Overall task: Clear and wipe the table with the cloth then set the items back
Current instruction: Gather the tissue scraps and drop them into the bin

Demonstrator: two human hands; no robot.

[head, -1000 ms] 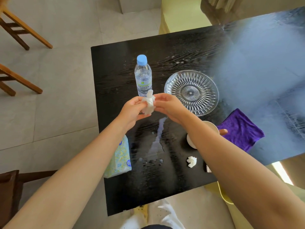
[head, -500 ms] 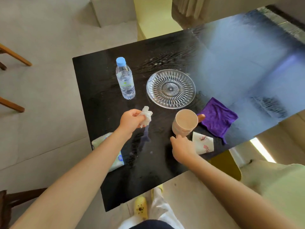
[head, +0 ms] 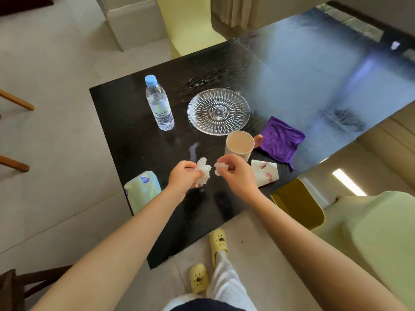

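My left hand (head: 183, 176) grips a crumpled white tissue (head: 203, 172) above the black table (head: 125, 122). Close beside it, my right hand (head: 235, 173) pinches a smaller tissue wad (head: 219, 167). Behind them stand a water bottle (head: 159, 104) with a blue cap, a clear glass plate (head: 219, 111) and a beige mug (head: 239, 143). The purple cloth (head: 280, 140) lies flat to the right of the mug. A paper cup (head: 265, 172) with a pink print lies on its side near my right hand. A small wet streak (head: 193, 151) shines on the table.
A tissue pack (head: 142, 190) overhangs the table's left front edge. A yellow bin (head: 298, 203) stands on the floor at the right, beside a pale green seat (head: 368, 232). Wooden chair legs (head: 15, 102) are at the far left. My feet in yellow slippers (head: 217, 240) are below.
My right hand has picked the small tissue wad off the table and lifted it up beside my left hand. The camera view has shifted right and back.
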